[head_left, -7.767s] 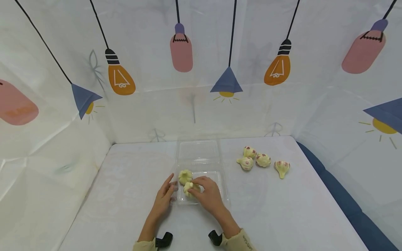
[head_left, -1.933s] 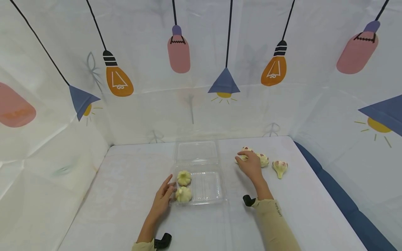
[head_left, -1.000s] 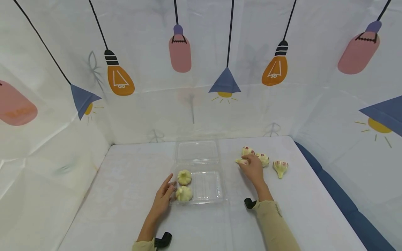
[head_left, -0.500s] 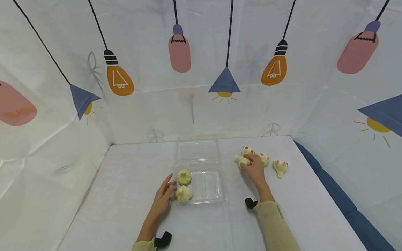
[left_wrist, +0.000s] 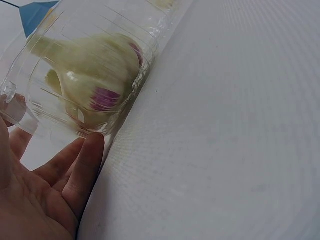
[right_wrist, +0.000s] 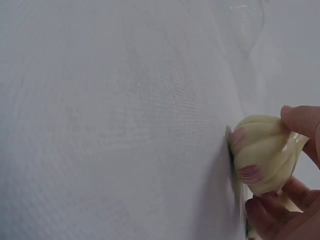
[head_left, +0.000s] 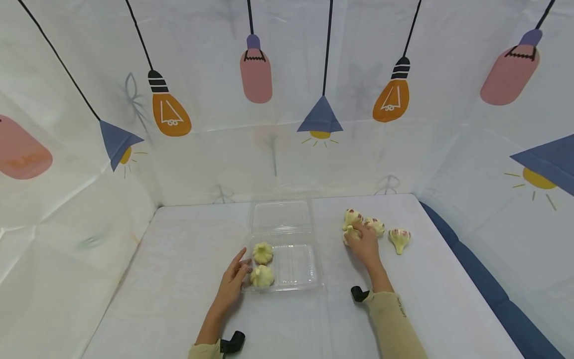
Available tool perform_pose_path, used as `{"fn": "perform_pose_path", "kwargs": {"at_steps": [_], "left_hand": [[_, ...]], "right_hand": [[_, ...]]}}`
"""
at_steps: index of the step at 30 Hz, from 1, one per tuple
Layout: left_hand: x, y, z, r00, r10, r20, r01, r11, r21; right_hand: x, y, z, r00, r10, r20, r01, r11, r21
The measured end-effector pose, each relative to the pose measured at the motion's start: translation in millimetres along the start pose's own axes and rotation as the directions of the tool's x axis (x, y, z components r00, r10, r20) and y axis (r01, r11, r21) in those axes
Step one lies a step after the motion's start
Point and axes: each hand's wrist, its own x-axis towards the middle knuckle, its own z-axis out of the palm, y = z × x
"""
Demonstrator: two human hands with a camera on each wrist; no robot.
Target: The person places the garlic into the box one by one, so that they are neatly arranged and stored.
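Observation:
My right hand (head_left: 365, 244) pinches a garlic bulb (right_wrist: 262, 152) between thumb and fingers, close over the table. In the head view that bulb stands stem up and is partly covered by the fingers. My left hand (head_left: 231, 284) rests at the left side of a clear plastic clamshell box (head_left: 296, 288), its fingertips at the wall and its fingers loosely spread. Two garlic bulbs sit in the box's left part, the rear bulb (head_left: 262, 253) behind the front bulb (head_left: 262, 276). Purple patches show through the plastic in the left wrist view.
Beside the right hand lie a garlic bulb (head_left: 353, 218) and another bulb (head_left: 375, 226); a third bulb (head_left: 399, 240) lies further right. The box's lid (head_left: 281, 216) is folded back toward the rear. A white table (head_left: 179, 259) meets a patterned sheet (head_left: 215, 164) at the back.
The right hand went from the box to the bulbs on the right, grasped one and turned it from lying to stem up. The front bulb was let go in the box. The left hand stayed put.

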Motion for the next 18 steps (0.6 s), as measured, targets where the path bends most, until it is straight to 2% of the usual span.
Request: {"fn": "perform_pose_path", "kwargs": {"at_steps": [3, 10, 18], "left_hand": [[-0.1, -0.6, -0.4, 1.0, 0.002, 0.001, -0.002, 1.0, -0.003], [0.3, -1.0, 0.7, 1.0, 0.018, -0.011, -0.018, 1.0, 0.014], [0.8, -0.7, 0.3, 1.0, 0.016, 0.0, -0.016, 1.0, 0.002]], "right_hand": [[-1.8, 0.0, 0.4, 0.998, -0.043, -0.037, 0.043, 0.999, -0.025], [-1.4, -1.7, -1.1, 0.998, 0.016, -0.061, -0.014, 1.0, 0.02], [-4.3, -8.4, 1.6, 0.993, -0.013, -0.115, 0.018, 0.999, 0.04]]}}
